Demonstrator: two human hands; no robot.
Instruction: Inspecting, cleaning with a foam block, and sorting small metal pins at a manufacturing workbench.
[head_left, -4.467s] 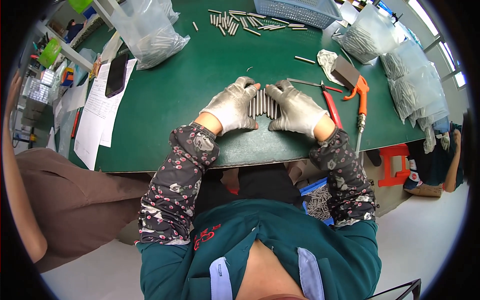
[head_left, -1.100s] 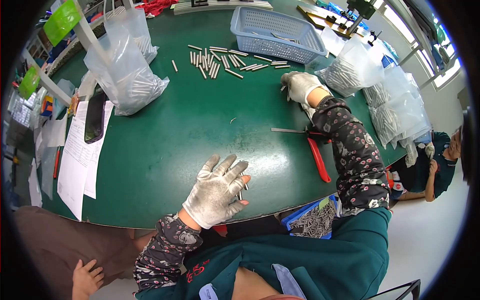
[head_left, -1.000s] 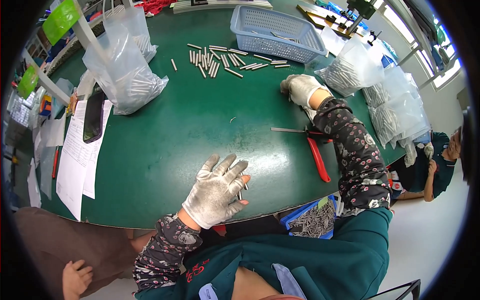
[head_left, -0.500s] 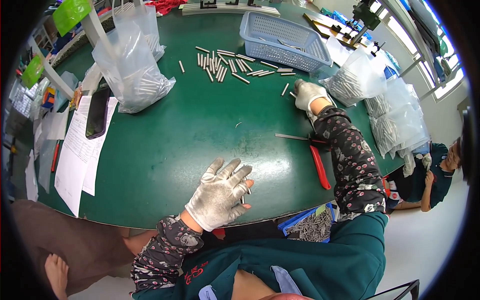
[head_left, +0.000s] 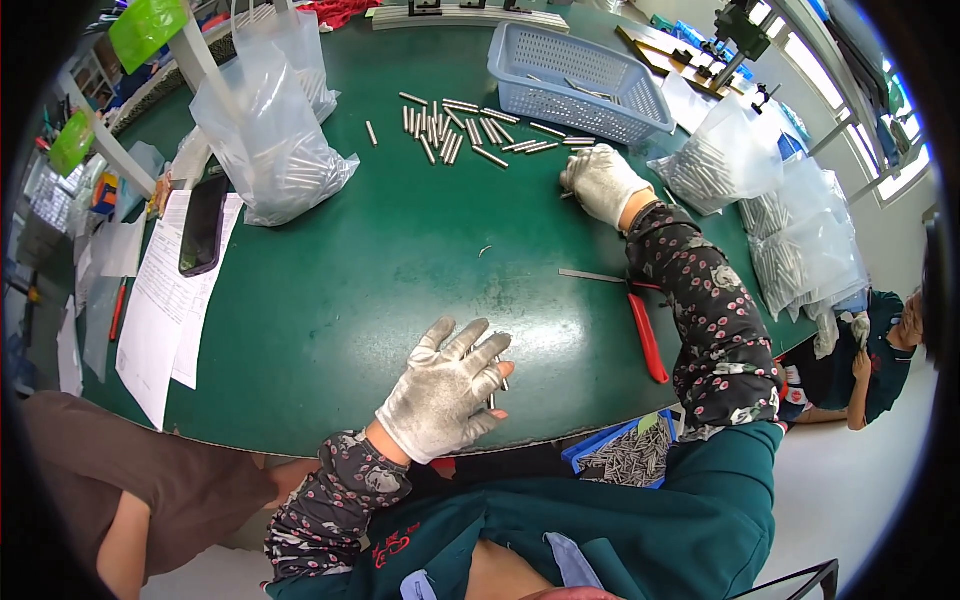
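My left hand [head_left: 435, 395], in a worn white glove with bare index and thumb tips, rests palm down near the table's front edge. Short metal pins [head_left: 492, 400] show between its thumb and index finger; the palm hides how many it holds. Farther off on the right, my gloved right hand [head_left: 602, 187] is closed at the tabletop, with the end of a metal pin [head_left: 567, 195] showing at its fingertips. Left of it lies a loose group of metal pins [head_left: 445, 130]. A red-handled tool [head_left: 648, 340] lies beside my right forearm.
Behind the pins stands a blue perforated basket [head_left: 575, 110]. Bags of pins [head_left: 715, 165] line the right side; another bag [head_left: 275, 170] stands left, near a phone [head_left: 203, 225] and papers [head_left: 155, 310]. A blue bin [head_left: 625, 455] of small metal parts sits below the front edge. People are at both sides.
My right hand has moved left and slightly nearer, covering the spot where a lone pin lay. The left hand keeps its place on the table. The whole view has shifted slightly.
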